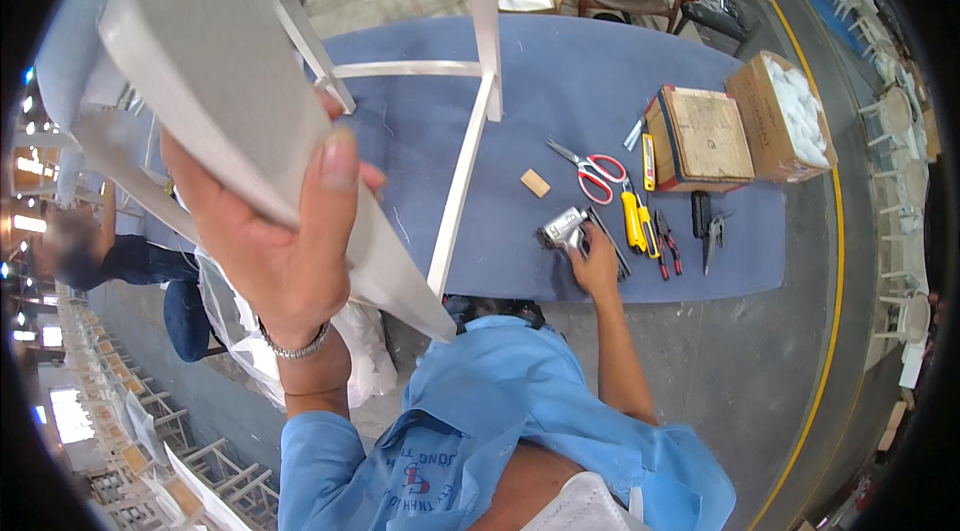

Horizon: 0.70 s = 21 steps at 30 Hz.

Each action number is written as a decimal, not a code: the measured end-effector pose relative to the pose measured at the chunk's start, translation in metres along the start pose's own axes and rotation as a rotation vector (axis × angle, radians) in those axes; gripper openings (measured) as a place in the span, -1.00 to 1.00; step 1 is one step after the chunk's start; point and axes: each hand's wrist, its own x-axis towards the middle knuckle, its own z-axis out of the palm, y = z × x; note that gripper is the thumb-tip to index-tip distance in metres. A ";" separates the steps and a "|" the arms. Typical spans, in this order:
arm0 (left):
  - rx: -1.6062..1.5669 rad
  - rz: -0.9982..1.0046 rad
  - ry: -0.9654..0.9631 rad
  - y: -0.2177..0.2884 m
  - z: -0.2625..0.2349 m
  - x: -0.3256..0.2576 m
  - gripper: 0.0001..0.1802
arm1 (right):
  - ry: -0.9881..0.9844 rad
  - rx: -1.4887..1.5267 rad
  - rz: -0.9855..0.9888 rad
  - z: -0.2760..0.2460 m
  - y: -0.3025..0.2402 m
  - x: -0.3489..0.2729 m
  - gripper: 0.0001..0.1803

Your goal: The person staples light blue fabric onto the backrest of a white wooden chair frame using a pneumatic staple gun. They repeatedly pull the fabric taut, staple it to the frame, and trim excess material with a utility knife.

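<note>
A white wooden chair frame (463, 186) rises close in front of me, tilted, with part of it resting over the blue-covered table (420, 161). My left hand (290, 251) is wrapped round one of its wide legs (215, 81), thumb on the near face. On the table's near right part lies a silver air staple gun (563, 228). My right hand (598, 266) has its fingers round the gun's handle, which they partly hide. Just beyond the gun is a small tan block (535, 183), with red-and-white-handled scissors (600, 179) beside it.
Yellow utility knives (634, 221), red-handled pliers (668, 246) and a grey clamp-like tool (713, 243) lie right of the gun. Behind them stand a closed carton (705, 136) and an open box with white stuffing (795, 116). Another person (130, 256) is at the left.
</note>
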 end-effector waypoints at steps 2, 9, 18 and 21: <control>-0.014 0.014 0.033 -0.005 -0.014 -0.005 -0.29 | -0.065 -0.144 0.004 0.008 0.017 -0.017 -0.22; -0.106 -0.007 -0.035 -0.013 -0.110 0.000 -0.26 | -0.033 -0.124 0.010 0.026 0.017 -0.015 -0.11; -0.094 -0.024 -0.055 -0.014 -0.114 0.013 -0.25 | -0.038 0.322 -0.134 -0.061 -0.107 0.036 -0.51; -0.044 -0.033 -0.018 -0.014 -0.106 0.015 -0.23 | -0.231 0.547 -0.161 -0.071 -0.187 0.060 -0.61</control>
